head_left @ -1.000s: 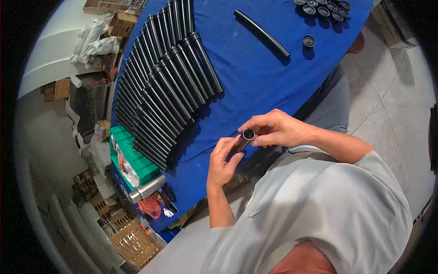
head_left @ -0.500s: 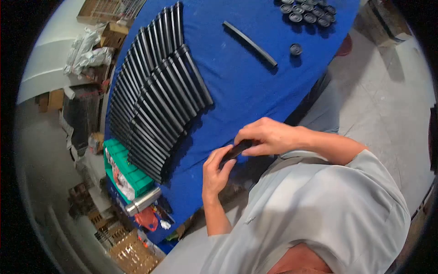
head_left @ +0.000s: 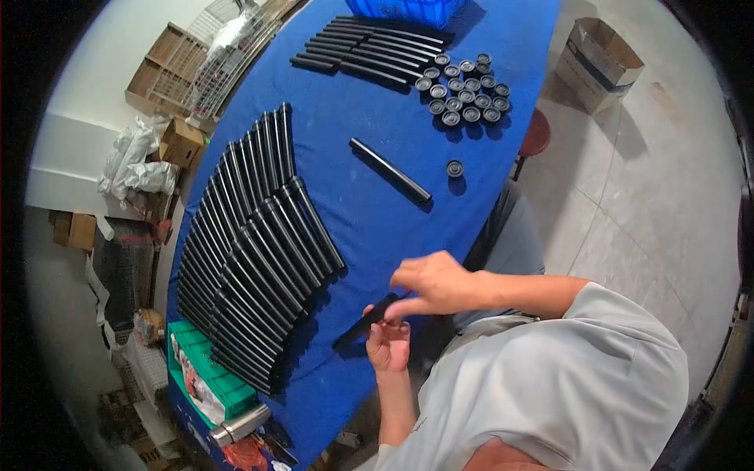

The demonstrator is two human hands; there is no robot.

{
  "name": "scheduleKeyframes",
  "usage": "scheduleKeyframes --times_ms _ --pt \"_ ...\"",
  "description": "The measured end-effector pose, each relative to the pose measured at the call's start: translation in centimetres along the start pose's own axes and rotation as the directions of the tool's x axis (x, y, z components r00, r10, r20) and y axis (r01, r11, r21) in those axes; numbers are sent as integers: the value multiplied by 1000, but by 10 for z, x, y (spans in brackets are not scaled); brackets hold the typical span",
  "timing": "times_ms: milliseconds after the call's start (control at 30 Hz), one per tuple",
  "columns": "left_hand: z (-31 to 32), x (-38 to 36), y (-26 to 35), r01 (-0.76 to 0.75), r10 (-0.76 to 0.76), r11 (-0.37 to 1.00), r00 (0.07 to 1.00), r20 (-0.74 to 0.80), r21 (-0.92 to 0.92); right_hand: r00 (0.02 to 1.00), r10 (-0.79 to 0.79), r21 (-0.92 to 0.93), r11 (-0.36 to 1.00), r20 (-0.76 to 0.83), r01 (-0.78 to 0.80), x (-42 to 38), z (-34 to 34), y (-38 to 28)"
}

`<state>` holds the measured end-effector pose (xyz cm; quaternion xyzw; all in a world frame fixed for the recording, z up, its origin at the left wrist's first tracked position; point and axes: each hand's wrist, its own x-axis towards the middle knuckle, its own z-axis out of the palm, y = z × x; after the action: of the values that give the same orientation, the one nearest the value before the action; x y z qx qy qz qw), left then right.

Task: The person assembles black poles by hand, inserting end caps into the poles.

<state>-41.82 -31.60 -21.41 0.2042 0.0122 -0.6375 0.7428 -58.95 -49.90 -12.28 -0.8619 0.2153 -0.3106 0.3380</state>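
Black tube pinched between both hands' closed grip.

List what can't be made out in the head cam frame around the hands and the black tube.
- Head view: near end of the black plastic tube is covered by the right hand and left hand; whether it is capped cannot be told.
- Blue plastic crate is cut off by the top edge.
- Small black round caps are too small to show detail.
- Green plastic bin: contents blurred by lens distortion.
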Motion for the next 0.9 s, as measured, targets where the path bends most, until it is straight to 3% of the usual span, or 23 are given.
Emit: scheduleKeyframes --times_ms 67,100,133,233,300,367,433,667,733,900 --pt "9 2 7 -105 115 973 993 -39 205 994 29 -153 987 -104 -45 5 -29 15" --pt "12 1 11 -153 177 940 983 -52 307 974 -29 -233 972 -226 -25 7 -43 28" --pt "12 1 15 -180 187 954 982 -7 239 972 -21 -365 928 -235 -69 10 -56 42" --pt "26 2 19 -255 245 915 967 73 313 976 23 -681 713 -215 -167 8 -70 97" --pt "28 4 18 -275 270 912 961 60 305 985 67 -706 690 -159 -161 1 -72 123" --pt "21 5 19 -293 287 907 956 67 303 982 177 -592 786 -63 -180 -1 -73 134" --pt "25 6 18 -306 305 898 951 54 315 980 195 -627 758 -40 -177 2 -79 130" --pt "23 3 21 -340 348 863 936 48 374 952 287 -538 789 -105 -297 0 -85 137" --pt "22 2 23 -343 355 863 934 39 371 931 343 -454 814 -128 -362 1 -92 116" --pt "23 2 22 -349 383 851 924 -8 394 971 213 2 977 -106 -214 2 -77 76"
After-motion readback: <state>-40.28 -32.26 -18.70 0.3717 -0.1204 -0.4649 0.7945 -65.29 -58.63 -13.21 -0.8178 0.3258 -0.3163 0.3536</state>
